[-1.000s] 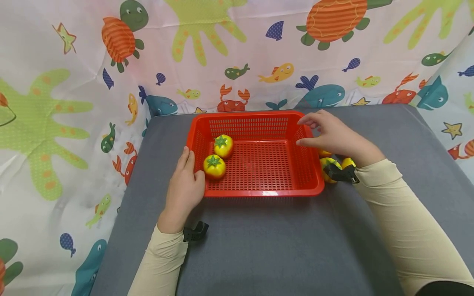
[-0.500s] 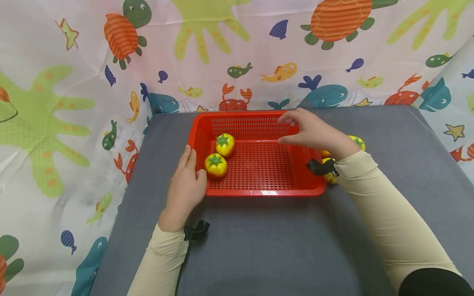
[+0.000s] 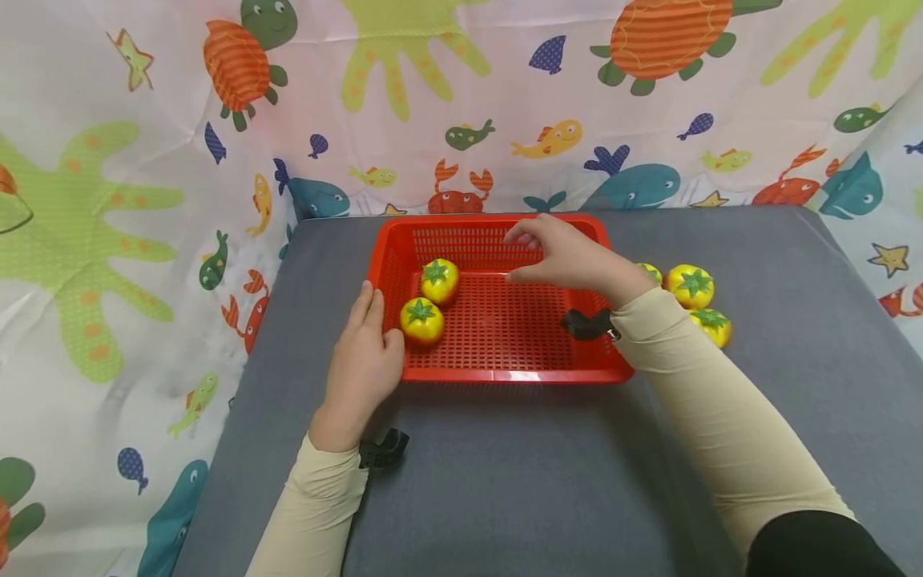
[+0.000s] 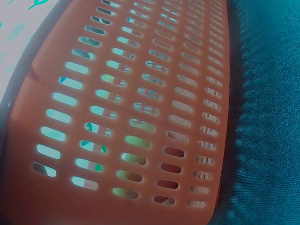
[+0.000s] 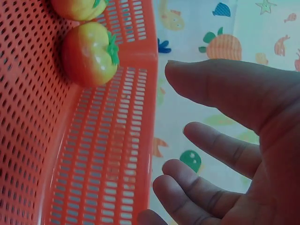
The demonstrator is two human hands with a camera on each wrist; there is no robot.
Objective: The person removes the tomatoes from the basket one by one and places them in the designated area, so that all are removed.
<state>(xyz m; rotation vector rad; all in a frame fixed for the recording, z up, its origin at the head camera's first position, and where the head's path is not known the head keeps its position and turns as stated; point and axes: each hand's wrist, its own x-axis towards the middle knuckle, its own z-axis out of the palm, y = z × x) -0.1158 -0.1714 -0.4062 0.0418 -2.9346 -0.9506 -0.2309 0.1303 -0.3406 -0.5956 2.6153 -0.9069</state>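
A red plastic basket (image 3: 519,375) with slotted walls stands on the grey table. Two yellow-red toy tomatoes with green leaf caps lie inside at its left end, a front tomato (image 3: 421,321) and a back tomato (image 3: 440,281). My left hand (image 3: 360,365) rests its straight fingers along the basket's left side; the left wrist view shows only the slotted wall (image 4: 117,103). Over the basket's right half hovers my right hand (image 3: 566,255), thumb and fingers spread with nothing between them. In the right wrist view a tomato (image 5: 90,54) sits apart from those fingers.
Outside the basket's right side lie more toy tomatoes (image 3: 690,286), partly covered by the right forearm. Behind and to the left hangs a curtain (image 3: 404,160) printed with sea animals. Grey cloth (image 3: 490,473) covers the table in front.
My right hand has moved left, from the basket's right rim to over its inside, uncovering tomatoes at the right. The left hand and the two tomatoes in the basket stay in place.
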